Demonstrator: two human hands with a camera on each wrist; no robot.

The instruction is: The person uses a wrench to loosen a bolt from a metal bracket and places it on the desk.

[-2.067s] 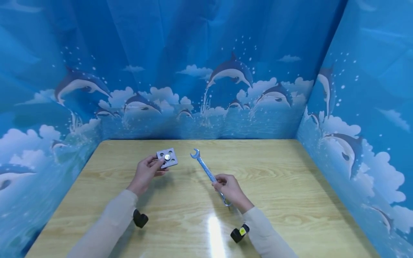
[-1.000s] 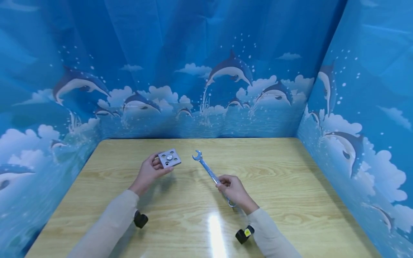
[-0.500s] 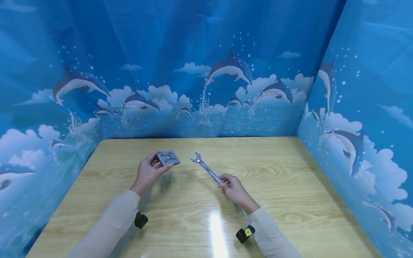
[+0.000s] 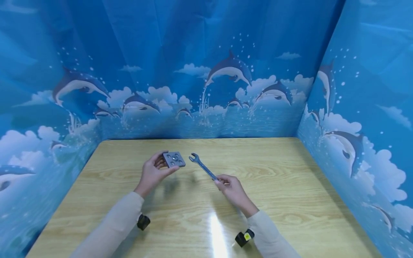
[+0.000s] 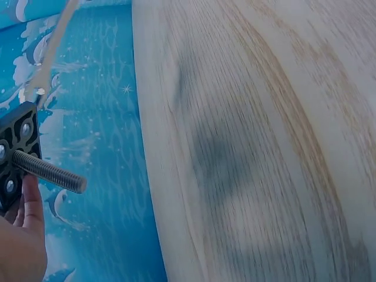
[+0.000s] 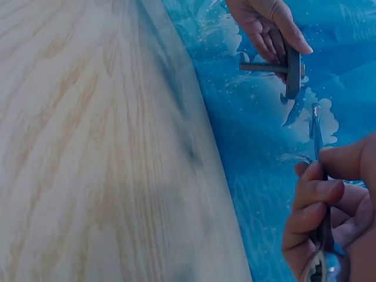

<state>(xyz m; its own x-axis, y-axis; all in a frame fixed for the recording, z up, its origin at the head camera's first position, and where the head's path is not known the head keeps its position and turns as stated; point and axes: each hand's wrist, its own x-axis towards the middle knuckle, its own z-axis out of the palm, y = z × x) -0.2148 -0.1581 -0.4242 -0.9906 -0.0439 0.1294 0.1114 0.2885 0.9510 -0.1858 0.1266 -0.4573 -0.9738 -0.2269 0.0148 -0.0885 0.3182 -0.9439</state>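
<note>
Metal is seen in the wrench (image 4: 206, 169), plate (image 4: 175, 162) and ridged bolt (image 5: 50, 171); glossy wood grain is shown by the bench (image 4: 274, 195).

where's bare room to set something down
Bare tabletop lies between the right hand and the backdrop to its right; a smaller patch lies left of the left sleeve. It's crowded by the left hand, where wrench and metal plate are close.

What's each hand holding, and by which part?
Left hand: square metal plate, by its edge; the bolt through it sticks out free. Right hand: wrench, by the handle, forked end free.
</note>
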